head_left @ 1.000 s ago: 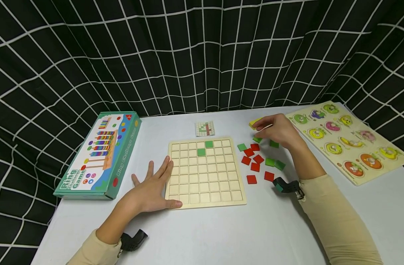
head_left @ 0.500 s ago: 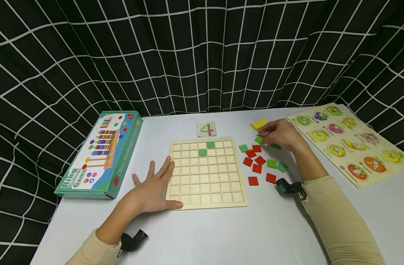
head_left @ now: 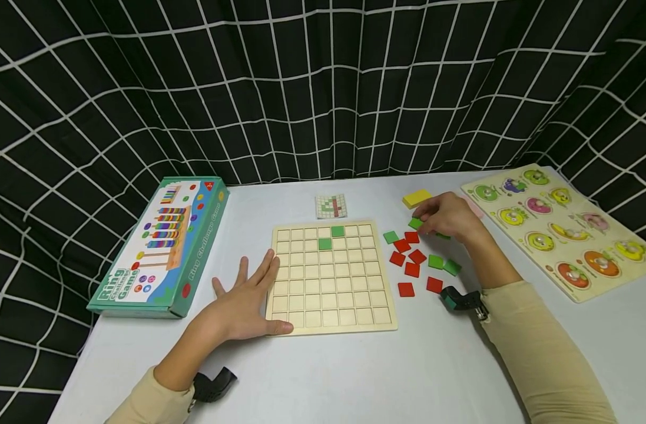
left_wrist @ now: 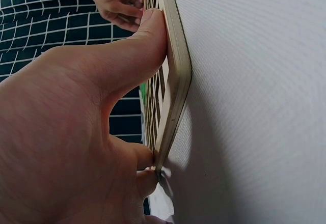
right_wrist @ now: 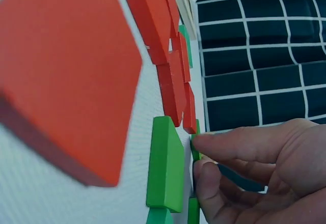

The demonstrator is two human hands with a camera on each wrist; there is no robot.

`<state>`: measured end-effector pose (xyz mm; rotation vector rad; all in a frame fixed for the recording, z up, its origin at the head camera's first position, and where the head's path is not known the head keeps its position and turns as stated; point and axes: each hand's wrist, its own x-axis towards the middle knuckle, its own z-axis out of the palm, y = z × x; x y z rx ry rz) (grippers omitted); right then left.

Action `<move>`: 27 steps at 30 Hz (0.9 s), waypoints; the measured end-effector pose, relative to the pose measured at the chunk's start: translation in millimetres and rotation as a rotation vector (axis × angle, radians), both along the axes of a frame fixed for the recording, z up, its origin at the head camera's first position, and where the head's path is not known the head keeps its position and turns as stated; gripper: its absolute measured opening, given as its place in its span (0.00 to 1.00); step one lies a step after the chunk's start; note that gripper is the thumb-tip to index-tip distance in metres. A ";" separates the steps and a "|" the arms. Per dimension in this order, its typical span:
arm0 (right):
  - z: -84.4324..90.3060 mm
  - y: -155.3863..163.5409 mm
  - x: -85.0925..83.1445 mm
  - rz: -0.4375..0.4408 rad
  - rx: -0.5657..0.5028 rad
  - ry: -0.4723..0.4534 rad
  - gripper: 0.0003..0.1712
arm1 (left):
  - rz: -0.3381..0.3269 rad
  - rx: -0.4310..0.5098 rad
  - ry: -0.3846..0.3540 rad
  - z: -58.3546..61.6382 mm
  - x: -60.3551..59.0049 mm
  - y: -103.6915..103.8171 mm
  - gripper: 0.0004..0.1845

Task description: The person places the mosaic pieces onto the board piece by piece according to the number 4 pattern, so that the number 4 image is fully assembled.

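Right hand nearer; two placed green tiles

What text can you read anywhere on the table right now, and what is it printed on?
"Ring Challenge Game": large letters on the lid of the teal box, front left corner; the middle word is partly blurred.
"Ring Challenge Game": again along the box's side wall, faint.
Pattern card: only a coloured grid, no words legible.
Fruit puzzle board: pictures only, any lettering too small to read.
Grid board and tiles: no text.
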<state>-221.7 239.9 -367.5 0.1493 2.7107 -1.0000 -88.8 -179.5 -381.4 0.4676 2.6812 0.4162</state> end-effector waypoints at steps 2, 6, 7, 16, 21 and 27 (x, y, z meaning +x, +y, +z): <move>0.2 -0.5 0.3 0.002 0.007 0.001 0.22 | 0.001 0.000 -0.001 -0.3 -0.2 0.2 0.71; 0.6 -1.1 0.6 0.001 0.019 -0.003 0.20 | -0.003 -0.003 0.003 -0.8 -0.5 0.3 0.71; 0.8 -1.4 0.5 0.000 0.023 -0.005 0.20 | -0.004 -0.005 0.005 -0.8 -0.5 0.2 0.71; 2.2 -3.2 0.9 -0.007 0.049 0.008 0.20 | -0.002 -0.005 0.007 1.6 0.8 0.4 0.71; 2.9 -2.5 1.4 -0.014 0.051 0.016 0.20 | 0.000 -0.006 0.006 1.6 0.8 0.3 0.70; 5.0 -2.7 1.9 -0.031 0.055 0.020 0.22 | -0.004 -0.004 0.007 1.0 0.9 0.3 0.70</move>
